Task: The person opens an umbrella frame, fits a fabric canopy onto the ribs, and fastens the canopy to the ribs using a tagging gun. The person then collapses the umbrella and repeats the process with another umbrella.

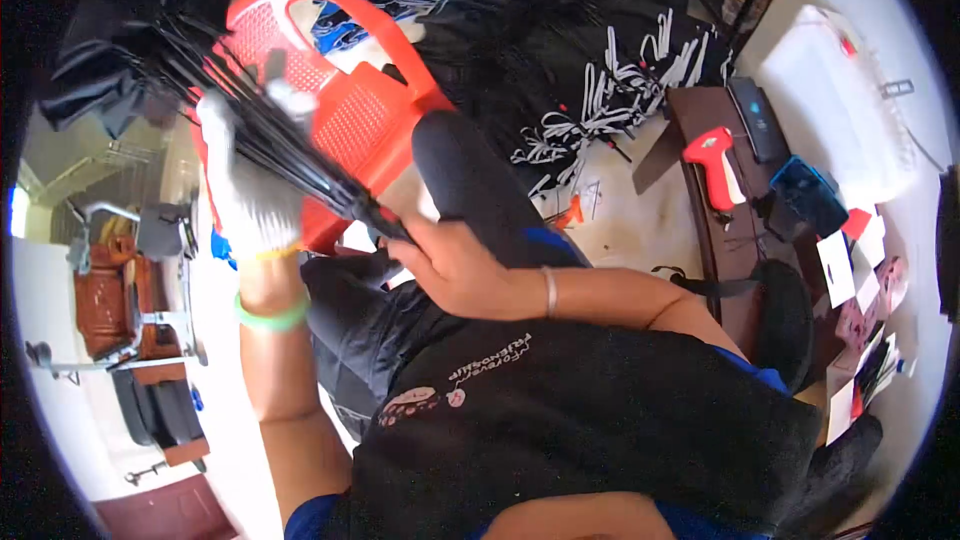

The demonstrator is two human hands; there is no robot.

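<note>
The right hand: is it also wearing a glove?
No, the right hand is bare, while the left hand wears a white glove.

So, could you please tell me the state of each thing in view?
Black rods: gathered into a bundle.
Left hand: gloved, at the rods; grip unclear.
Right hand: bare, closed around the rods.
Red chair: partly hidden by the rods.
Red-and-white tool: lying on brown surface.
Black cloth: spread out, rumpled.
</note>
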